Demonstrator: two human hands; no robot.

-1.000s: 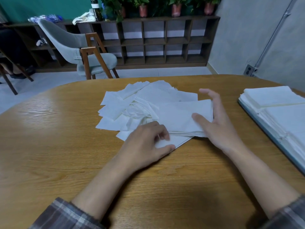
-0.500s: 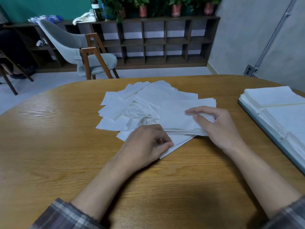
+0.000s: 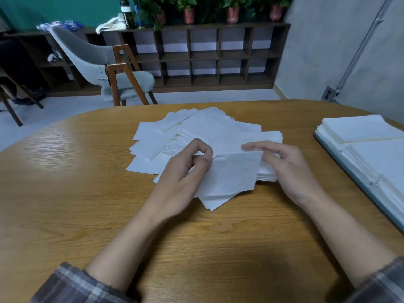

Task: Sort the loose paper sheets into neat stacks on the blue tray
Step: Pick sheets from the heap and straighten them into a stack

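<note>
A loose heap of white paper sheets (image 3: 196, 132) lies on the wooden table (image 3: 65, 193) in the middle. My left hand (image 3: 181, 178) pinches the left edge of one white sheet (image 3: 231, 173) lifted above the heap. My right hand (image 3: 288, 169) holds the same sheet's right edge, its fingers curled over a small squared stack (image 3: 266, 173) beneath. The blue tray (image 3: 358, 184) sits at the right table edge, carrying neat white stacks (image 3: 358, 127), partly cut off by the frame.
A grey chair with wooden legs (image 3: 109, 68) stands beyond the table's far edge. A dark shelf unit (image 3: 207, 55) with potted plants lines the back wall. Bare table surface stretches to the left and in front of me.
My left hand rose from the heap's near edge with one sheet pinched. My right hand went from a flat, open pose to curling onto the sheet's right edge.
</note>
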